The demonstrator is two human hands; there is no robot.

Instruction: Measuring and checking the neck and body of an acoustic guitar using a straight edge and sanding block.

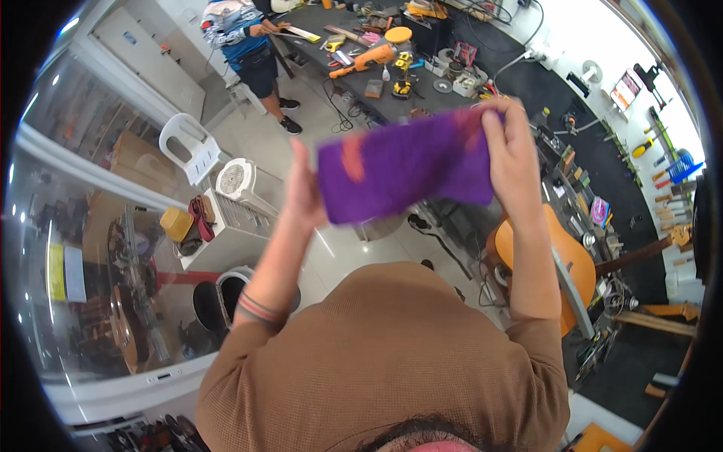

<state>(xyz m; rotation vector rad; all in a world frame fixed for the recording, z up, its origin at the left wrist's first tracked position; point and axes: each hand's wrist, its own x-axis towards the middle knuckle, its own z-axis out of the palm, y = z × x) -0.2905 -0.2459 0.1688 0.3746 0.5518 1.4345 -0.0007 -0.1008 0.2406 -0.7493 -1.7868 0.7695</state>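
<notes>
1. Purple cloth point(407, 177) is hanging in mid-air between the two hands, ahead of the brown shirt point(407, 339) and over the tiled floor point(324, 260).
2. Dark worktop point(324, 16) is running along the far side and the right, carrying clutter, including an orange tool point(369, 60) and a yellow drill point(404, 84). Cloth is overlapping it in view, not seeming to rest on it.
3. Orange guitar point(580, 260) is showing at the right, partly hidden by the right forearm point(531, 264).
4. Risk, as judged: a low or wide swing could be catching loose items or brushing the guitar; the crowded surroundings would be the cause. A weak left hold could be letting that end drop.
5. Right hand point(514, 154) is gripping the cloth's upper right corner: fingers are clamping on it, thumb lying across the near face.
6. Left hand point(304, 196) is standing at the cloth's left edge, thumb pointing up; its other fingers are not showing clearly, so cannot tell whether they are pinching.
7. Red-orange patches are marking the cloth near both ends; blur is hiding finer detail.
</notes>
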